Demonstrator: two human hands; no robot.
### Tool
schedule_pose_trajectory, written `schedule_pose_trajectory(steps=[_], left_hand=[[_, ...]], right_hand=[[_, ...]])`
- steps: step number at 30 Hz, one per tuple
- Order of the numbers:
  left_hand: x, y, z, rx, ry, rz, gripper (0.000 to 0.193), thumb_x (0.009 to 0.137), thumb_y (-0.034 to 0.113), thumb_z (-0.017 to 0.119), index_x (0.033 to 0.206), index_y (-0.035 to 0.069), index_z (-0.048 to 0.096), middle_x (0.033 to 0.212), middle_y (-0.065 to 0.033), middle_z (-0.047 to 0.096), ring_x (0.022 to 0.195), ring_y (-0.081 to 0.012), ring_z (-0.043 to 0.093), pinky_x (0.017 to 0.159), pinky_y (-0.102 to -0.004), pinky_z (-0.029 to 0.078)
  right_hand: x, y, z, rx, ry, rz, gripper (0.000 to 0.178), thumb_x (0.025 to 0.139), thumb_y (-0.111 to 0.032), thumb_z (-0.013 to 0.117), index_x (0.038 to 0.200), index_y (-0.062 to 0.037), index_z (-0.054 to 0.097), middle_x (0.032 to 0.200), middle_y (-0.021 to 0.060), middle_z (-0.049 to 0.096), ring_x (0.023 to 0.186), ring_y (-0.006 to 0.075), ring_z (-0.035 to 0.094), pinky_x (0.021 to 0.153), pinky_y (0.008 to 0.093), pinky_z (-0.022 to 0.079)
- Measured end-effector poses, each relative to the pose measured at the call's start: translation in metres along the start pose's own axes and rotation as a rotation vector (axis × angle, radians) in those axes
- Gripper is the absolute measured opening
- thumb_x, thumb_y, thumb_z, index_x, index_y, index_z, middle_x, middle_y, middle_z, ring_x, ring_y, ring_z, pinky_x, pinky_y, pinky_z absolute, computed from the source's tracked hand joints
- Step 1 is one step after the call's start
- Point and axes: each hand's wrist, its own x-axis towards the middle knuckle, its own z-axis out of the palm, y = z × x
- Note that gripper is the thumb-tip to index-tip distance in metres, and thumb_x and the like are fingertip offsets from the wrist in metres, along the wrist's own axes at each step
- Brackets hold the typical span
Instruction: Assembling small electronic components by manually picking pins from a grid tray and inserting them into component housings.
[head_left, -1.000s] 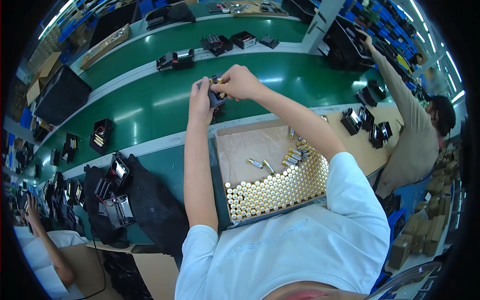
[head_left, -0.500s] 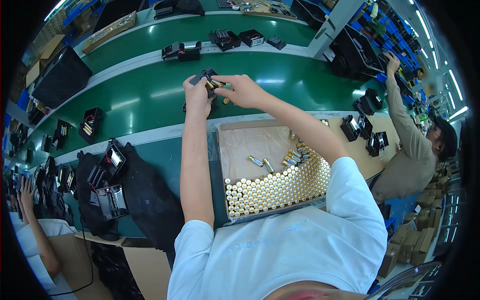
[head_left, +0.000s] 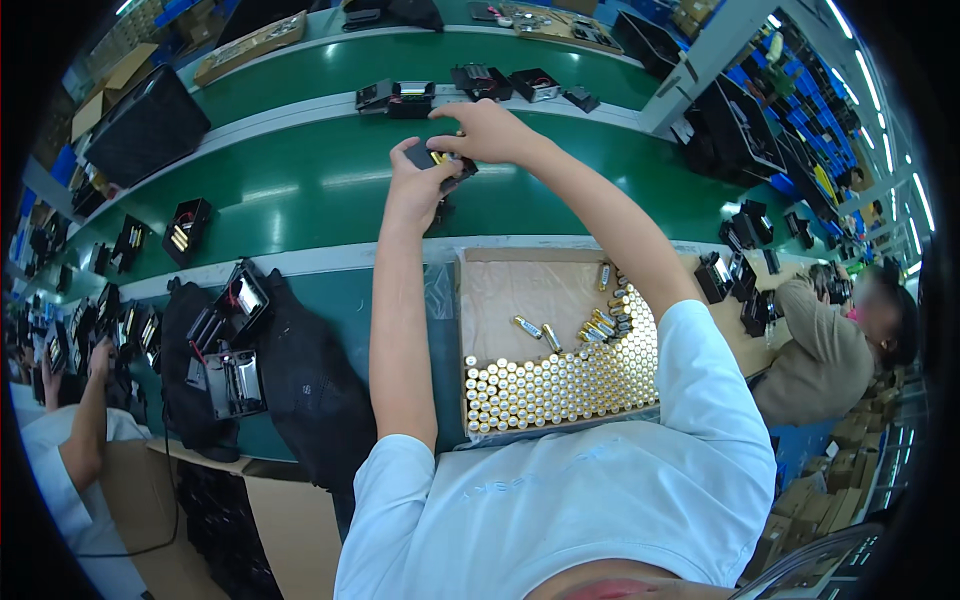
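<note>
Over the green bench, my left hand is closed around a small black battery case. Gold batteries show inside the case. My right hand is just above it, thumb by the case and index finger lifted. A bit of gold between its thumb and fingers looks like a battery, mostly hidden by the hand. Below my hands an open cardboard box holds many upright gold-and-white batteries. Several more lie loose on its brown liner.
Black battery cases line the far ledge, and another sits at left. A black cloth bag lies left of the box beside opened cases. Co-workers sit at left and at right. A grey post rises at far right.
The view has shifted slightly, so the scene sits further right. My right hand has lifted a little off the case, index finger raised. The co-worker at right has lowered a raised arm.
</note>
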Motion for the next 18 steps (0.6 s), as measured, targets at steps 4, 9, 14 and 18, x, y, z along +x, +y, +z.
schedule_pose_trajectory(steps=[4, 9, 14, 18], left_hand=[[0.009, -0.007, -0.005, 0.003, 0.051, 0.043, 0.071, 0.074, -0.008, 0.071, 0.130, 0.003, 0.029, 0.116, -0.0247, 0.048, 0.091, -0.0296, 0.063, 0.070, -0.0339, 0.057], [0.004, 0.001, -0.009, 0.204, 0.201, 0.097, 0.067, 0.074, -0.007, 0.070, 0.129, 0.002, 0.032, 0.112, -0.0233, 0.052, 0.090, -0.0300, 0.064, 0.070, -0.0336, 0.057], [-0.015, 0.028, -0.006, 0.580, 0.301, 0.116, 0.057, 0.079, 0.005, 0.069, 0.127, 0.000, 0.038, 0.110, -0.0239, 0.057, 0.088, -0.0318, 0.066, 0.071, -0.0366, 0.056], [-0.022, 0.039, -0.026, 1.349, 0.426, 0.167, 0.040, 0.084, 0.023, 0.059, 0.115, -0.002, 0.054, 0.105, -0.0256, 0.060, 0.085, -0.0374, 0.065, 0.073, -0.0449, 0.055]], right_hand=[[0.001, -0.008, 0.014, 0.097, 0.060, 0.149, 0.047, 0.087, -0.039, 0.065, 0.119, -0.0046, 0.066, 0.093, 0.0103, 0.072, 0.072, 0.0210, 0.066, 0.068, 0.0303, 0.054], [0.004, -0.004, 0.037, 0.811, -0.049, 0.405, 0.044, 0.089, -0.026, 0.064, 0.125, 0.0000, 0.061, 0.098, 0.0154, 0.070, 0.083, 0.0176, 0.066, 0.072, 0.0291, 0.055], [0.011, 0.004, 0.057, 1.039, -0.102, 0.400, 0.043, 0.091, -0.023, 0.062, 0.128, -0.0005, 0.059, 0.094, 0.0147, 0.068, 0.083, 0.0177, 0.065, 0.072, 0.0290, 0.055], [-0.003, -0.007, 0.045, 0.890, -0.175, 0.367, 0.042, 0.092, -0.023, 0.060, 0.127, -0.0009, 0.059, 0.094, 0.0134, 0.068, 0.081, 0.0178, 0.065, 0.072, 0.0285, 0.055]])
